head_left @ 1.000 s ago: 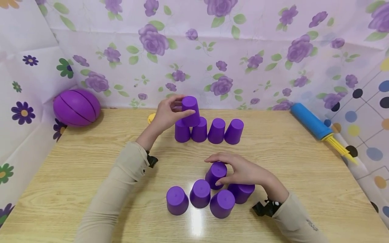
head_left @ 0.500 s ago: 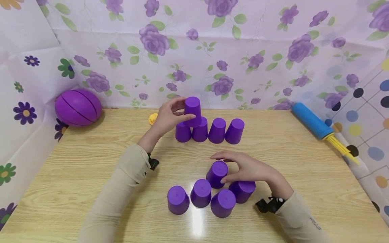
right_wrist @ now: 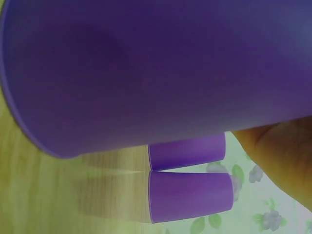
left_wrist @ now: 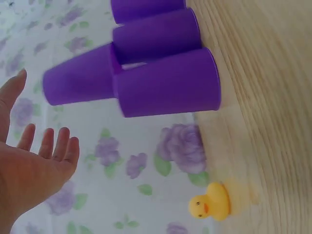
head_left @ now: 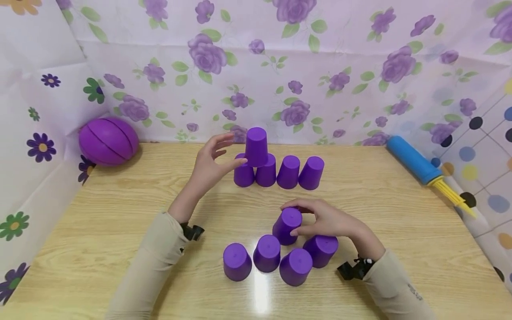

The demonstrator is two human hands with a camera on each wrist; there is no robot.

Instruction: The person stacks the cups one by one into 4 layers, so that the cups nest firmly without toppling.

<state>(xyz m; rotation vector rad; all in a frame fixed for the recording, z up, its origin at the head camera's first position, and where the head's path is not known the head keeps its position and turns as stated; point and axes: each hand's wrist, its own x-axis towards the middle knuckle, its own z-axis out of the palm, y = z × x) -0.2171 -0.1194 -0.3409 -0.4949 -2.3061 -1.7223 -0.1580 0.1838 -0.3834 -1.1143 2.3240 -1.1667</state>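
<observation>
At the back of the table, several purple cups (head_left: 288, 172) stand upside down in a row. Another purple cup (head_left: 256, 146) is balanced upside down across the two leftmost ones. Beside it my left hand (head_left: 205, 168) has its fingers spread, and a gap separates it from the cups in the left wrist view. My right hand (head_left: 328, 220) grips an upside-down purple cup (head_left: 285, 229) nearer the front, thumb on the near side and fingers behind. That cup (right_wrist: 146, 73) fills much of the right wrist view. Several more upside-down cups (head_left: 266, 253) stand around it.
A purple ball (head_left: 108, 141) sits at the back left corner. A blue and yellow hand pump (head_left: 416, 160) lies along the right edge. A small yellow rubber duck (left_wrist: 212, 202) shows in the left wrist view. Flowered cloth (head_left: 256, 89) hangs behind the table (head_left: 400, 213).
My left hand has let go of the top cup and drawn back to the left; the cup stays on the two below. My right hand has closed on its cup, which sits slightly higher.
</observation>
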